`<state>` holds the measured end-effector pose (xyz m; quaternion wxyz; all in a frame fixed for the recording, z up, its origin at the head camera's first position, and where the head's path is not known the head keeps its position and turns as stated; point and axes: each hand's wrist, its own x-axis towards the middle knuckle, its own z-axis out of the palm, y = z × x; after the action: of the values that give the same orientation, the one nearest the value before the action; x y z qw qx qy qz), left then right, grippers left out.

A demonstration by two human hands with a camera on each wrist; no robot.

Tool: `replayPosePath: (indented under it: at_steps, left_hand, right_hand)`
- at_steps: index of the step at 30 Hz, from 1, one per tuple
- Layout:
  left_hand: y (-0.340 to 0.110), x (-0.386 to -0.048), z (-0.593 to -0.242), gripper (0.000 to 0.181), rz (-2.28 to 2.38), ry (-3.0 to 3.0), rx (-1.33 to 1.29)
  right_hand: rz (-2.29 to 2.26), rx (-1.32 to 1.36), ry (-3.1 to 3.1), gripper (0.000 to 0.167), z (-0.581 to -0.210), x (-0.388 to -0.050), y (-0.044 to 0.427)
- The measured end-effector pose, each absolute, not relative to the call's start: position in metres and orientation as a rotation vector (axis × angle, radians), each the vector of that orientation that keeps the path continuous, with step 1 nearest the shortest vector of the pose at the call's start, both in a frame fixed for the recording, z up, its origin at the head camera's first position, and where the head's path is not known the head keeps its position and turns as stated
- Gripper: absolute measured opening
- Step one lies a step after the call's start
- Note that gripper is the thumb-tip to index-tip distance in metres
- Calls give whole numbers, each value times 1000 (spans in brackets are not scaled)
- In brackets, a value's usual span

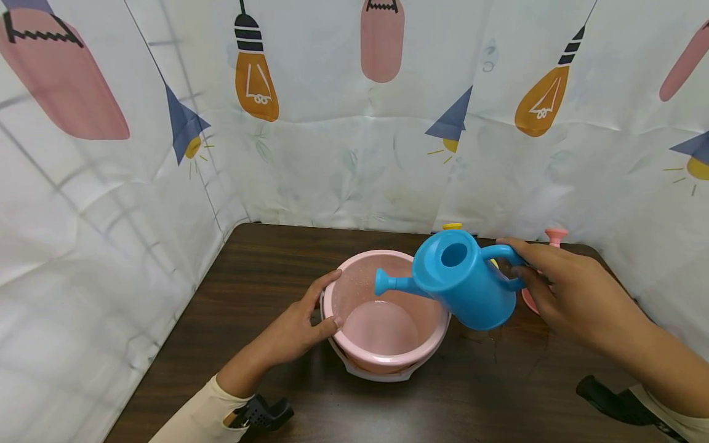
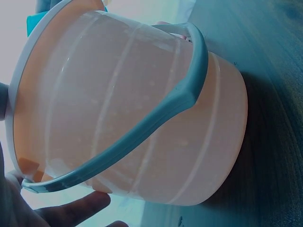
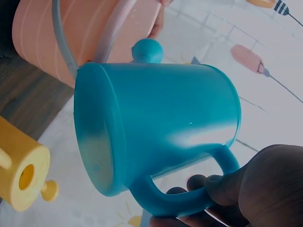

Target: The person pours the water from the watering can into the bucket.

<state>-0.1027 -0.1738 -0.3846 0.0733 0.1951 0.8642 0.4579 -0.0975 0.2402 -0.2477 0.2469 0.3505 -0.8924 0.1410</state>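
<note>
A blue watering can [image 1: 471, 289] tilts to the left over the right rim of a pink bucket [image 1: 382, 329], its spout above the bucket's opening. My right hand [image 1: 576, 295] grips the can's handle; in the right wrist view the fingers [image 3: 189, 220] curl round that handle beneath the can [image 3: 175, 109]. My left hand [image 1: 296, 329] holds the bucket's left rim, thumb on the near side. The left wrist view shows the bucket's side [image 2: 137, 104] with its grey handle [image 2: 142, 130] hanging down. No water stream can be made out.
Behind the blue can, partly hidden, are a yellow watering can [image 3: 23, 165] and a pink one, its spout [image 1: 556, 235] showing near the back right of the dark wooden table [image 1: 232, 295]. A patterned white cloth [image 1: 332, 160] hangs behind and at the left.
</note>
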Motion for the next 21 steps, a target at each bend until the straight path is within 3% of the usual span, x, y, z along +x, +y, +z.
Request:
replayPosePath:
  at_steps: [12,21]
  left_hand:
    - [-174,-102,-384,77,1373,2594,582]
    - [-174,-102,-384,77,1382,2590,600]
  right_hand:
    - [366,949,-2483,58,-242,-102,237]
    - [369,936,-2488,59,-243,-103,238]
